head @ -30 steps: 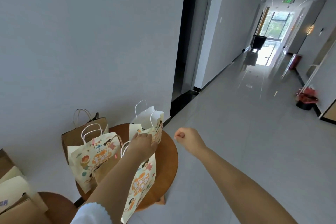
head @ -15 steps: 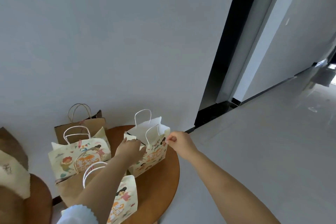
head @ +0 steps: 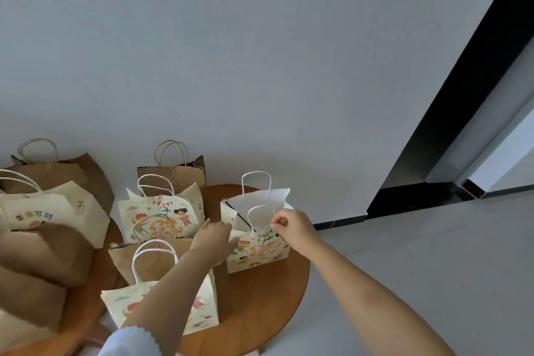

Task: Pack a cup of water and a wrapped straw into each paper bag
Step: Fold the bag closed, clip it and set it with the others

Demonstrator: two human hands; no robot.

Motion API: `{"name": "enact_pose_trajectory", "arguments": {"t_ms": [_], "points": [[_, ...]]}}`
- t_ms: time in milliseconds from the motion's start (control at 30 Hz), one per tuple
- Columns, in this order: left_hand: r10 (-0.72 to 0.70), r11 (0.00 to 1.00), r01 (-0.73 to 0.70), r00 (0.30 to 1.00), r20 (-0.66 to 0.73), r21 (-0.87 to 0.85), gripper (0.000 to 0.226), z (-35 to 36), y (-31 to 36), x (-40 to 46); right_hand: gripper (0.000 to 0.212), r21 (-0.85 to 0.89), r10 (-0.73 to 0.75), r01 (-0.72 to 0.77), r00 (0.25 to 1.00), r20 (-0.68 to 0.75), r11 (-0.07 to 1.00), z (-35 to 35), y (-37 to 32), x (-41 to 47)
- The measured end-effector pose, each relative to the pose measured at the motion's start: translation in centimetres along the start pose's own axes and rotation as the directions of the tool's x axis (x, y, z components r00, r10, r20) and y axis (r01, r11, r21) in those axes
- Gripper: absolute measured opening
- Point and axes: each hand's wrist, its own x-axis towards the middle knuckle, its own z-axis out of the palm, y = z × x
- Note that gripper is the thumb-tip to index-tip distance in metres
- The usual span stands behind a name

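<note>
An open printed paper bag (head: 257,251) is stood upright on the right part of a round wooden table (head: 268,298), its mouth spread wide and its white inside exposed. Its near white twisted-cord handle (head: 258,212) is raised, and the far handle is seen above the back wall of the bag. The right hand (head: 293,227) is placed at the bag's near right top edge, with thumb and forefinger pinched together on the rim beside the handle. The left hand (head: 213,238) is laid against the bag's left side, its fingers held together and flat on the paper; whether the edge is actually gripped cannot be told. A white cuff (head: 131,341) is seen at the left wrist near the bottom of the view.

No cup or wrapped straw is shown in the open bag's visible interior, and none is seen on the table.

To the left, on the same table, a second printed bag (head: 161,217) is stood before a brown kraft bag (head: 173,173) at the wall. Nearer, a brown bag (head: 144,257) and another printed bag (head: 121,309) are partly covered by the left forearm. Further bags (head: 52,211) are crowded on a second wooden surface at the far left, blurred. A pale wall (head: 231,66) and a dark door frame (head: 450,101) are seen behind.
</note>
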Motion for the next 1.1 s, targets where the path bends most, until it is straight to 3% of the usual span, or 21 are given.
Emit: {"name": "enact_pose_trajectory", "arguments": {"t_ms": [467, 633, 800, 967, 1100], "points": [[0.024, 0.998, -0.033, 0.99, 0.138, 0.062, 0.059, 2.3, -0.8, 8.0, 0.012, 0.016, -0.036, 0.035, 0.994, 0.106, 0.999, 1.0, 1.3, 6.6], [0.019, 1.0, -0.02, 0.999, 0.043, 0.01, 0.058, 3.4, -0.2, 9.5, 0.009, 0.03, -0.042, 0.038, 0.99, 0.136, 0.999, 1.1, 2.6, 8.1], [-0.01, 0.998, 0.012, 0.999, -0.038, 0.06, 0.038, 3.4, 0.6, 10.4, 0.011, 0.029, -0.073, 0.07, 0.985, 0.154, 0.997, 0.7, 3.9, 9.3], [0.006, 0.988, 0.021, 0.985, -0.173, 0.153, 0.033, 3.3, 0.7, 10.5, 0.013, 0.045, -0.098, 0.091, 0.978, 0.186, 0.995, 0.6, 4.8, 10.2], [-0.056, 0.998, 0.051, 0.984, -0.17, -0.033, 0.04, 3.5, 0.8, 10.6, 0.013, 0.06, -0.126, 0.116, 0.971, 0.205, 0.991, 1.0, 4.8, 10.7]]}}
